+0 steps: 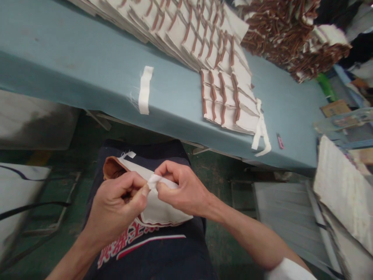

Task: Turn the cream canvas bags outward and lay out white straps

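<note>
A bundle of off-white fabric pieces with brown edging rests on my lap, over a dark apron with red lettering. Above it, my left hand pinches a white fabric strip between thumb and bent forefinger. Right beside it, the fingers of my right hand are closed on the same strip. The strip looks bunched or knotted between the two hands, though its exact shape is partly covered by my fingers. A loose white end sticks out near the brown curled edge of the bundle.
A blue-covered table stands ahead. On it lie a white strip, overlapping rows of off-white pieces with brown edging, tied strips and a small pink tool. A brown fabric heap is at back right, cardboard at right.
</note>
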